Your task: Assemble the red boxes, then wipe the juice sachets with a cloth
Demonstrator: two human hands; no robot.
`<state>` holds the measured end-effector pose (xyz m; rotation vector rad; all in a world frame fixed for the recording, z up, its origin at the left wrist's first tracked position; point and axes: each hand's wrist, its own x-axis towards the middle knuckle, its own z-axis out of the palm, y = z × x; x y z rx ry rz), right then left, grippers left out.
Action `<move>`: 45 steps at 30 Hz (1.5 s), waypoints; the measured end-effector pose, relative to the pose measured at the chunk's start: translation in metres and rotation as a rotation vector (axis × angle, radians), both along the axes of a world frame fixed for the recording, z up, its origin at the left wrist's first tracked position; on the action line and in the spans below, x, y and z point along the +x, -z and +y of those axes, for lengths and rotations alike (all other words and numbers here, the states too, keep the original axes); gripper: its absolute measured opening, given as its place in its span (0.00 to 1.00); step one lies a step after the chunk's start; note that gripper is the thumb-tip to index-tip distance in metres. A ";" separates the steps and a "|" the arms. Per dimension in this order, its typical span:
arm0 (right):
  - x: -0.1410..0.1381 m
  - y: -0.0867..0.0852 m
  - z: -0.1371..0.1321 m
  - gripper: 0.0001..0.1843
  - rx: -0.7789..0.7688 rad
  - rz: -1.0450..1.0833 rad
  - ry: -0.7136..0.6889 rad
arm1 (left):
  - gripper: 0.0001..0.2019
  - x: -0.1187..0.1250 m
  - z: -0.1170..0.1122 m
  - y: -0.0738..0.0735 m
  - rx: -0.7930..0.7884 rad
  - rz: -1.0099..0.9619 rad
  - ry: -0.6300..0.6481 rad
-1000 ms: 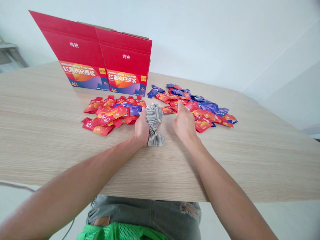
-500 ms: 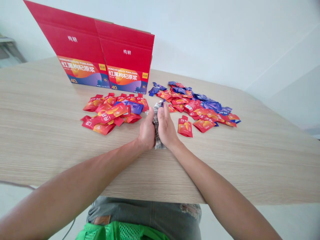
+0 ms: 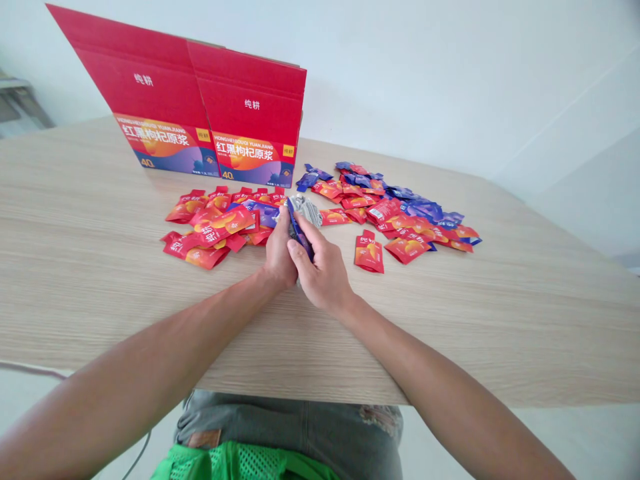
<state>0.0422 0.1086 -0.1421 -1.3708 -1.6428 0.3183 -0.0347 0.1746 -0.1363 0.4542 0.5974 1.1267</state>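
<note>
Blue pouch [image 3: 303,239], small and slim, slants between our two hands, over the middle of the counter [image 3: 450,327]. Nearest to us, along the bottom, are a piece of green mesh clothing [image 3: 250,460] and our grey jeans [image 3: 280,417], which have a frayed patch on the right. At the lower left, a thin cable [image 3: 35,368] runs below the front edge of the counter, which has a pale wood grain. Our bare forearms reach forward from both lower corners. Our right hand [image 3: 324,270] grasps the blue pouch, thumb and forefinger lying along it. Our left hand [image 3: 281,253] is curled round a crumpled striped cloth [image 3: 309,209] and pressed close against the pouch's other side; most of its fingers are hidden from us.

Just to the right of our hands, a single red pouch [image 3: 369,253] lies flat, apart from the others. To the left, close to our left hand, lies a heap of mostly red pouches [image 3: 220,227] with a blue one among them. Farther off to the right spreads a longer pile of mixed red and blue pouches [image 3: 385,211]. Behind the left heap stands red cardboard packaging [image 3: 165,93] with two matching printed fronts side by side. Beyond everything rises a white wall [image 3: 410,73].
</note>
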 end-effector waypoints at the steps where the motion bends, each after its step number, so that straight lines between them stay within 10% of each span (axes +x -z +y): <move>1: 0.002 -0.003 -0.001 0.32 0.017 0.004 -0.017 | 0.24 0.000 0.002 -0.002 -0.016 0.004 -0.006; 9: 0.025 -0.010 0.012 0.30 0.179 0.163 0.219 | 0.30 0.003 -0.008 -0.014 -0.037 -0.061 0.166; 15: 0.038 0.009 0.022 0.25 0.152 -0.187 0.347 | 0.29 0.001 -0.013 -0.015 -0.044 -0.071 0.173; 35: 0.001 -0.003 -0.001 0.30 0.033 -0.184 0.038 | 0.25 -0.005 0.001 -0.012 -0.056 -0.005 0.020; 45: 0.036 0.000 0.019 0.30 0.035 0.009 0.406 | 0.30 0.000 -0.012 -0.018 -0.060 -0.068 0.216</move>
